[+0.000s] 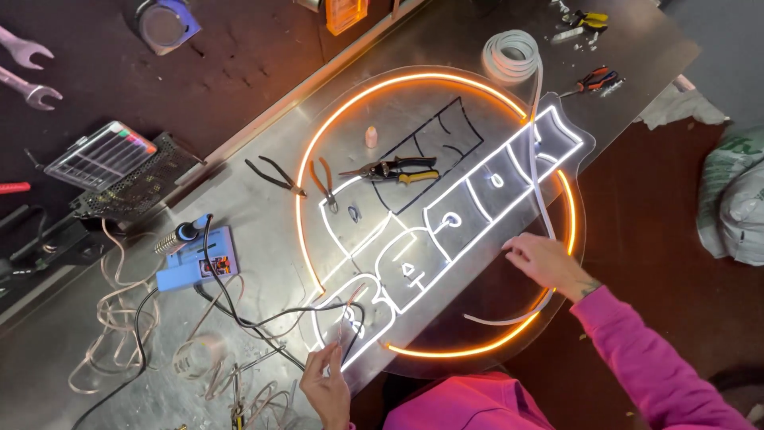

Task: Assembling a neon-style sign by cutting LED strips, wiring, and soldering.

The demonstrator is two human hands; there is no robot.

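Observation:
A round clear sign panel lies on a metal table, with a glowing orange neon ring and lit white neon letters on it. My right hand, in a pink sleeve, presses on the white strip at the panel's right side, fingers spread. My left hand pinches thin black wires at the panel's lower left corner. Tin snips with yellow and black handles rest in the panel's middle, beside a small pale bottle.
Two pliers lie left of the snips. A blue soldering station and loose cable coils sit at left. A coil of white strip and small cutters are at the top right. Wrenches lie on the dark mat.

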